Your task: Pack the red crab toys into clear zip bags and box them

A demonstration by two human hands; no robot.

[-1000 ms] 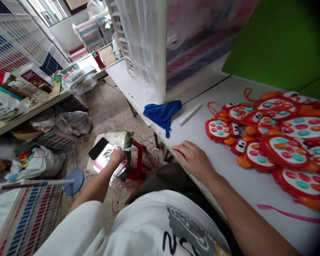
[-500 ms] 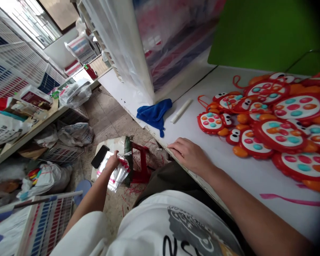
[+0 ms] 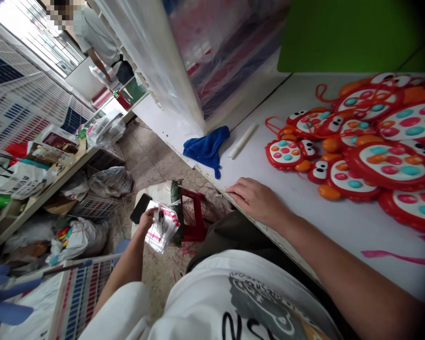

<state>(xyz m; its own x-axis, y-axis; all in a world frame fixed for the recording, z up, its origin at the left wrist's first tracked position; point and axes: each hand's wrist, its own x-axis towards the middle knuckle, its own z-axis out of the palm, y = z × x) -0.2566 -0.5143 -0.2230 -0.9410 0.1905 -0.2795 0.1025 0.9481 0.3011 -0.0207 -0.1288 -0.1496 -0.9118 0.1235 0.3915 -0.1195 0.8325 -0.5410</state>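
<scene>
My left hand (image 3: 148, 221) is low over a stool, its fingers closed on the crumpled edge of a clear plastic bag (image 3: 159, 218). That bag lies on a stack of clear plastic bags (image 3: 160, 240) with pink strips. Beside them is a black phone (image 3: 140, 208). My right hand (image 3: 257, 200) lies on the edge of the white table (image 3: 304, 226), fingers stretched and holding nothing. Near it are a blue cloth (image 3: 207, 146) and a white stick-like piece (image 3: 243, 140). Several red crab-shaped toys with coloured buttons, one a small toy (image 3: 286, 153), are heaped to the right.
A red-legged stool (image 3: 193, 212) stands by my legs. Stacked plastic baskets (image 3: 24, 106) and a cluttered shelf (image 3: 38, 198) line the left side. A green board (image 3: 347, 35) stands behind the toys. A person (image 3: 99, 40) is at the far left. A pink ribbon (image 3: 400, 257) lies at right.
My view has turned slightly, and a person has come into sight at the far left. The plastic at my left fingers is now bunched up. My right hand stays on the table edge.
</scene>
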